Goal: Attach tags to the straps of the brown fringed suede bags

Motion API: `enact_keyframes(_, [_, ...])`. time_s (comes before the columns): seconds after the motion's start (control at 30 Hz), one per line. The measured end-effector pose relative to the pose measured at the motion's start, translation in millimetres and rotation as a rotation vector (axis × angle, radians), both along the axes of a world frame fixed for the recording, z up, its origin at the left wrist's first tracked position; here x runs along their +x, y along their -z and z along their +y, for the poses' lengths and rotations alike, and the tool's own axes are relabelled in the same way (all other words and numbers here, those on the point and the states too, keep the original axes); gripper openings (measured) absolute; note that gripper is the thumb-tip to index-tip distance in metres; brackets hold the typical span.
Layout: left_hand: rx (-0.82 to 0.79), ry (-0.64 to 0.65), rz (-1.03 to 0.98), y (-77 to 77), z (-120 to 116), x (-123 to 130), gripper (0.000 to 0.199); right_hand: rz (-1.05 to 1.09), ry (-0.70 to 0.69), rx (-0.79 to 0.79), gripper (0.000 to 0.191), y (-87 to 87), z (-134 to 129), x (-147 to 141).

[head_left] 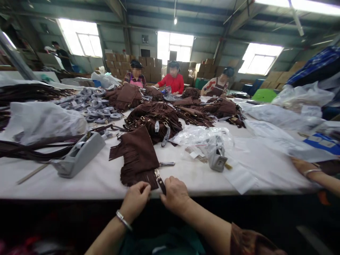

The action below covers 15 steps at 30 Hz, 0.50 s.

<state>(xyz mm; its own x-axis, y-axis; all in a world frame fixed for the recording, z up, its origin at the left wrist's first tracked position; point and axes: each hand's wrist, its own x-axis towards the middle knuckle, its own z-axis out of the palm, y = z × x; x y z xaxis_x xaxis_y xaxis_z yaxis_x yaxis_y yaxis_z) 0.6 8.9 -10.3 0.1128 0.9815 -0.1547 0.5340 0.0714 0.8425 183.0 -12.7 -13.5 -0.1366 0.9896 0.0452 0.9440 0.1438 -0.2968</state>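
Observation:
A dark brown fringed bag (pixel 142 152) lies on the white table in front of me, its fringe spread to the left and toward the edge. At its near right corner a dark strap end (pixel 160 185) hangs from a gold-coloured metal clasp (pixel 157 173). My right hand (pixel 175 194) is closed on this strap end. Beside it, my left hand (pixel 136 199), with a metal bangle at the wrist, is closed in a pinch at the bag's near fringe; what its fingers hold is hidden. A thin wrapped piece (pixel 167 164) sticks out past the bag's right side.
Grey tape dispensers (pixel 79 156) (pixel 217 159) stand left and right. Piled brown bags (pixel 154 118), wrapped rings (pixel 92 104) and clear plastic (pixel 202 136) cover the middle. Several people sit across the table. Another person's hand (pixel 305 167) reaches in at right.

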Motion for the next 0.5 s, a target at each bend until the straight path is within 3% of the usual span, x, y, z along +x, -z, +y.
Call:
enact_keyframes(0.13, [-0.464,-0.046,-0.284,23.4,-35.7,29.9,0.04,0.177,0.045,-0.132,0.02,-11.7,9.3,8.9])
enact_keyframes(0.23, [-0.671,-0.036,-0.601,27.2,-41.0,41.3,0.054,0.606,0.148,-0.31,0.018,-11.3,13.7,10.0])
enact_keyframes(0.33, [-0.738,0.049,-0.854,22.3,-44.4,51.5,0.053,0.904,0.187,-0.34,0.016,-1.9,7.1,6.7])
enact_keyframes(0.43, [-0.677,-0.01,-0.872,24.9,-47.0,58.3,0.044,0.83,0.049,-0.128,0.016,1.7,1.8,11.9])
enact_keyframes(0.5, [-0.649,-0.107,-0.846,32.8,-46.0,58.5,0.044,0.794,0.004,-0.076,0.017,-3.9,9.3,25.5])
